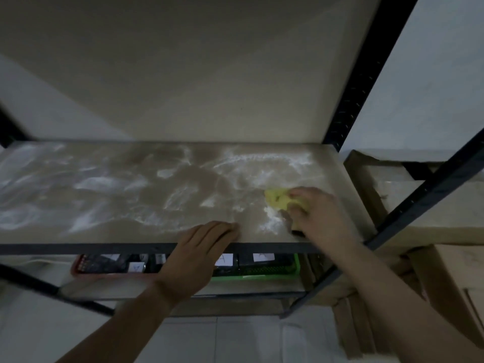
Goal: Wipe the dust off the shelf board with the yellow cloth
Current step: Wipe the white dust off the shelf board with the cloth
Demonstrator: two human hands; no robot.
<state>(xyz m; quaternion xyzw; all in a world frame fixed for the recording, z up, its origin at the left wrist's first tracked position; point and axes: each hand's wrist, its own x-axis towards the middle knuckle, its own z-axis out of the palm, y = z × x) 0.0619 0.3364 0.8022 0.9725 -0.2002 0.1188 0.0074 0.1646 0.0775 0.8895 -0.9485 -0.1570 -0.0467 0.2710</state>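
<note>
Left hand (199, 252): palm down, fingers straight and close together, tips resting on the front edge of the board (131, 179). Bare forearm reaches in from lower left.
Right hand (319, 213): back up, fingers curled round the cloth (277, 199), somewhat blurred. Bare forearm reaches in from lower right.

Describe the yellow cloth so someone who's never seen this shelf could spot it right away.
Find the dusty shelf board in the black metal rack. At its right end, the right hand grips the yellow cloth. It is the only bright yellow thing among white dust streaks.
</note>
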